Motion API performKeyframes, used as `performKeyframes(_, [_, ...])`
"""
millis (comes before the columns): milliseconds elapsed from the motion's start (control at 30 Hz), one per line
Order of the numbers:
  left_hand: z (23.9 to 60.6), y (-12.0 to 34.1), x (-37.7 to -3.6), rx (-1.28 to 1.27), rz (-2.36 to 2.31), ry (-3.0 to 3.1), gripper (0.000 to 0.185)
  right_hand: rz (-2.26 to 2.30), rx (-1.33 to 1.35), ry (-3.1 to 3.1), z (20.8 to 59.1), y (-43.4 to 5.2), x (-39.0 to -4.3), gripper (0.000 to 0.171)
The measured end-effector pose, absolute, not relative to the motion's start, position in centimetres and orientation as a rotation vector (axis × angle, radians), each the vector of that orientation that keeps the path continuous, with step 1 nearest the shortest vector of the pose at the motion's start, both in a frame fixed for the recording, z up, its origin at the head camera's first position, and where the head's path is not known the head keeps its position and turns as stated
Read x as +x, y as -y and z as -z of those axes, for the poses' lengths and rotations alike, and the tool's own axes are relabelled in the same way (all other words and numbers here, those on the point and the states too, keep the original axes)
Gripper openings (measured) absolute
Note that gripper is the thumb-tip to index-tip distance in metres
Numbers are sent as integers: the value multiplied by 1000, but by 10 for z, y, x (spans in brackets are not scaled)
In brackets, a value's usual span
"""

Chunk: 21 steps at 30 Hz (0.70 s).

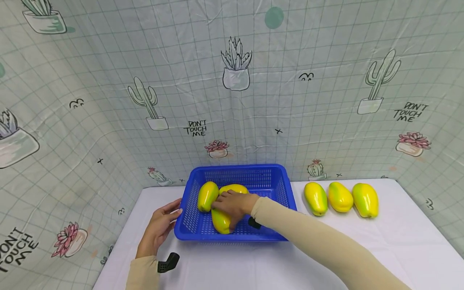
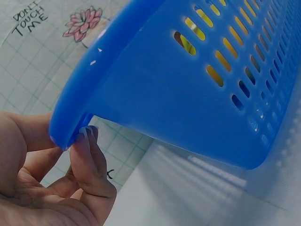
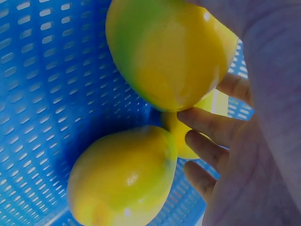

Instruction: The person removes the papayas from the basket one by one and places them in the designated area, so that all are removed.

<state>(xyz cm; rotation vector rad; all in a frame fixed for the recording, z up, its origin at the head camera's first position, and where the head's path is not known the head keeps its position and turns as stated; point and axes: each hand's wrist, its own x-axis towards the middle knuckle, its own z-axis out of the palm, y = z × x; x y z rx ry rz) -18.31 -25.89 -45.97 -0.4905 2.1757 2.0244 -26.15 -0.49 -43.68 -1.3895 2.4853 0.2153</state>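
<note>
A blue plastic basket (image 1: 239, 167) stands on the white table and holds three yellow-green fruits. My right hand (image 1: 232, 203) reaches into it and grips the front fruit (image 1: 220, 222), which fills the top of the right wrist view (image 3: 169, 52) between thumb and fingers (image 3: 211, 127). Two more fruits (image 1: 207, 196) (image 1: 233, 188) lie just behind it; one shows low in the right wrist view (image 3: 122, 179). My left hand (image 1: 159, 225) rests against the basket's left wall, fingertips (image 2: 89, 141) touching under the rim (image 2: 70, 122), fingers relaxed.
Three more yellow-green fruits (image 1: 315, 198) (image 1: 340, 196) (image 1: 365, 199) lie in a row on the table (image 1: 398, 241) to the right of the basket. A cactus-print cloth (image 1: 232, 100) hangs close behind and at both sides.
</note>
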Motion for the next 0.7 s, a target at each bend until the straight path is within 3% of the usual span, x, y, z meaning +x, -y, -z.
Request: performKeyframes(700, [460,259,-184,-486,-2010,-2184,51,-131,-1451,-2527,419,-16,-265,90])
